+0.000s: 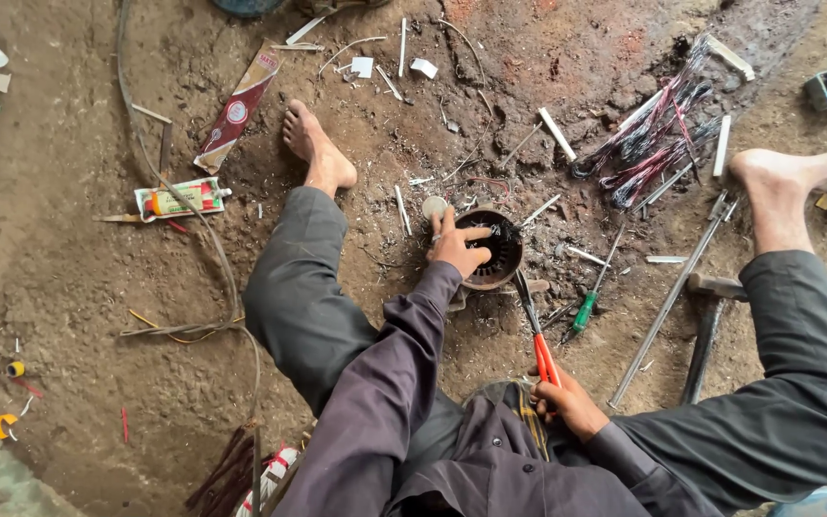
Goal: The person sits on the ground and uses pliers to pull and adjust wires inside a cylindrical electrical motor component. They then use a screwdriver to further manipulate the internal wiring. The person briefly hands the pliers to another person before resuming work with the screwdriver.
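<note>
I sit on a dirt floor with my legs spread. My left hand (458, 246) rests on the rim of a round dark motor stator (500, 251) lying on the ground, fingers reaching over its opening. My right hand (567, 402) is closed on the red handles of a pair of pliers (534, 325). The pliers' dark jaws point toward the stator's near edge.
A green-handled screwdriver (584, 308), a hammer (705, 330) and long metal rods (674, 295) lie to the right. A bundle of dark wires (651, 144) lies beyond them. A glue tube (182, 199), a cable (227, 278) and scattered scraps lie to the left.
</note>
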